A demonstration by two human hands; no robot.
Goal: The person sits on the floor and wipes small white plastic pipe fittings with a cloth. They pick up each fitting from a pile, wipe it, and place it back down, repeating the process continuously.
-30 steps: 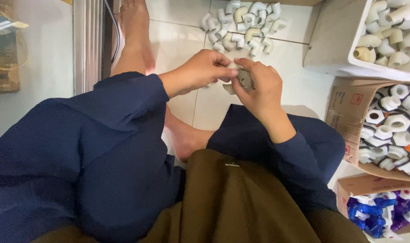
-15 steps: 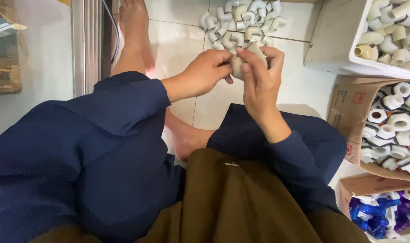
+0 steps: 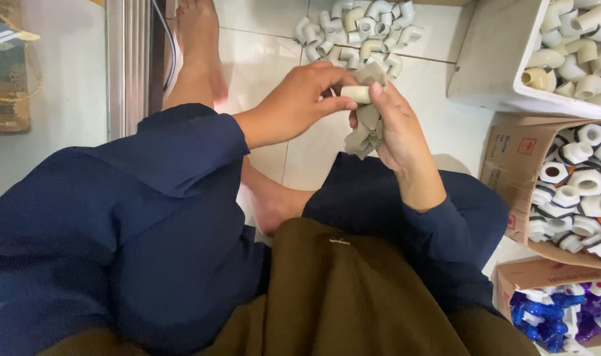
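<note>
Grey cloth in the right hand rubs a pipe fitting pinched by the left hand; turning it looks next.

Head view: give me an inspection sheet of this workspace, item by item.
Surface: pale tiled floor; the person sits on it, one bare foot stretched out.
Job's things: small beige pipe fitting pinched in the left hand; folded grey abrasive pad in the right hand, against the fitting.
Clutter: loose pile of elbow fittings on the floor ahead; white tray of beige elbows; cardboard box of white nuts; box with blue packets.
Grippers: both hands closed on their items.
Cables: one thin cable beside the foot.
Surroundings: metal door track; woven mat on the left.
</note>
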